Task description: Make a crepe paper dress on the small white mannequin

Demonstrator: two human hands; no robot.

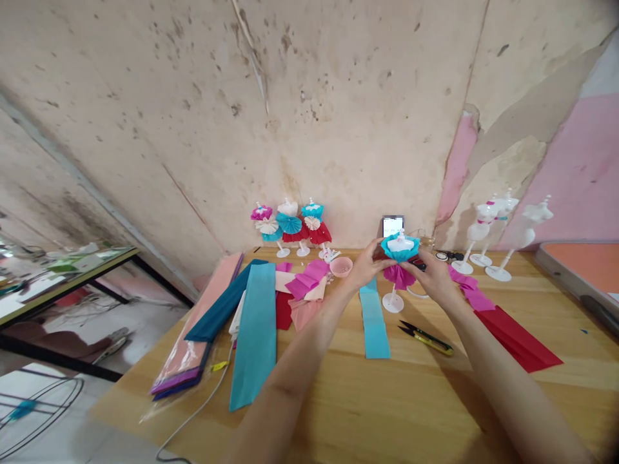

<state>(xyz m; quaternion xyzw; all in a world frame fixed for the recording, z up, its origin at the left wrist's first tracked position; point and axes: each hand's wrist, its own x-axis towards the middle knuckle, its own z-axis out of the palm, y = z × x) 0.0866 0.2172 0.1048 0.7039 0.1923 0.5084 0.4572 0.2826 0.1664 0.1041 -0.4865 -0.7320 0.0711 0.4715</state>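
My left hand point(368, 263) and my right hand point(432, 274) are both closed around a small white mannequin stand point(393, 300) on the wooden table point(338, 399). The mannequin wears a turquoise pleated paper collar point(400, 249) and a magenta pleated paper skirt point(398, 276). My fingers pinch the turquoise paper from either side. A turquoise paper strip point(374, 319) lies just below my left hand. Yellow-handled snips point(426, 338) lie below my right hand.
Three dressed mannequins point(291, 227) stand at the wall, bare white ones point(498, 232) at the right. Paper sheets in turquoise point(255, 335), dark blue, pink and red point(517, 338) lie about, with a pink bowl point(341, 265) and a phone point(393, 225). A second table point(58, 274) stands left.
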